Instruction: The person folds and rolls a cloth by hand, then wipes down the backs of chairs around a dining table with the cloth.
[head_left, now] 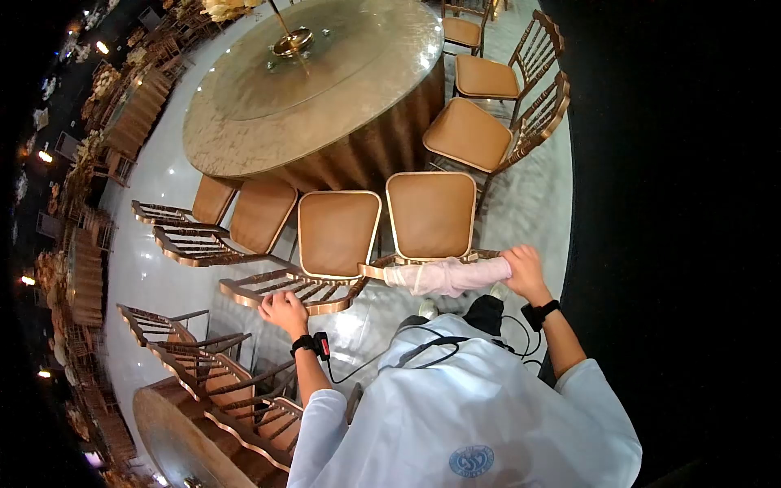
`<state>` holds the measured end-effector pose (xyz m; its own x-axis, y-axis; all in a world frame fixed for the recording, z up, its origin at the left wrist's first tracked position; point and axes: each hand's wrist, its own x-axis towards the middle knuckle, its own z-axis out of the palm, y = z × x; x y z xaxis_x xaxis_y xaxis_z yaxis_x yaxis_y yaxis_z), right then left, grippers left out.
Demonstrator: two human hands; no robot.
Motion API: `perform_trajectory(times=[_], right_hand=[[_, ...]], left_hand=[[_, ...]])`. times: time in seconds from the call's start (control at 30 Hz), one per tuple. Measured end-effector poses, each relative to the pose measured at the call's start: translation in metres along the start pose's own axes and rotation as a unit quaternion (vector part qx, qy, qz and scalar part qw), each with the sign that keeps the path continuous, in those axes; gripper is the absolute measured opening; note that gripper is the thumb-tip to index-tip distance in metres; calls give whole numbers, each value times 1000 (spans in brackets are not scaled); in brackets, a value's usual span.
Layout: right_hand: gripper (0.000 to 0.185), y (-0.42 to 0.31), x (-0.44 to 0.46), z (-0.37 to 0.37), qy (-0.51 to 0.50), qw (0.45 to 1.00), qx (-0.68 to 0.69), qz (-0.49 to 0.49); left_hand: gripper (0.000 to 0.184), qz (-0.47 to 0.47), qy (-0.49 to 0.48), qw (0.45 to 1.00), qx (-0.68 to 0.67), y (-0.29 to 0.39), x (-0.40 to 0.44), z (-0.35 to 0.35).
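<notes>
L hand (283, 312) is curled round chair back (329, 307). R hand (525, 272) grips pink cloth (457, 276) on top of nxt chair (431, 215).

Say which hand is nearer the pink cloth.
Right. The right hand is on the right-hand end of the pink cloth; the left hand is apart from it, on the neighbouring chair back to the left.
</notes>
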<state>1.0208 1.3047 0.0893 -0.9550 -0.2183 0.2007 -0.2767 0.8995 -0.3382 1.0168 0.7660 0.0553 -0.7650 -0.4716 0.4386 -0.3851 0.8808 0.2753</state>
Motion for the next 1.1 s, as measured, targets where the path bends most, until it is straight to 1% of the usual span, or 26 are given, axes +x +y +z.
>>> perform_trajectory(times=[0.13,0.3,0.43,0.5,0.63,0.73,0.8,0.9,1.1], right_hand=[[46,1,0,3,-2,1000,-15,8],[43,0,0,7,19,1000,-13,9],[43,2,-2,10,12,999,-31,7],[44,0,-2,9,19,1000,-13,10],[43,-3,0,7,12,1000,-19,16],[40,-4,0,5,19,1000,-1,20],[39,-2,0,8,14,1000,-7,20],[43,-2,0,9,40,999,-14,1],[44,-6,0,3,32,999,2,10]], left_hand=[[24,3,30,1000,-2,0,-1,1],[25,7,16,1000,9,1,-1,0],[24,4,17,1000,18,2,1,-1],[24,5,31,999,9,0,0,1],[24,9,20,1000,13,-1,1,-2],[25,14,6,1000,22,0,1,-4],[25,16,16,1000,19,0,2,-4],[25,18,17,999,22,-3,2,-1],[24,20,14,999,40,-7,2,2]])
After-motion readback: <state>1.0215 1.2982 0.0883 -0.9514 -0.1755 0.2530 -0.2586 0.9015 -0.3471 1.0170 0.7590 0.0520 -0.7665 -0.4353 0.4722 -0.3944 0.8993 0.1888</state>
